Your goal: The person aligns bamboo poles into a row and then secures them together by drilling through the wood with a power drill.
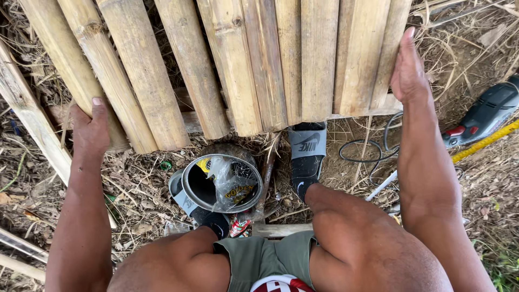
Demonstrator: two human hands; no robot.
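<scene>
metal bowl [201, 186] holding plastic bag [230, 181] | power tool [484, 114] right | black cable [367, 148] | dry straw ground [135, 184]

Bamboo slat panel [238, 65] — tan split slats side by side, uneven lower ends, tilted over the littered ground — left hand [89, 130] gripping its left edge, right hand [408, 70] its right edge.
</scene>
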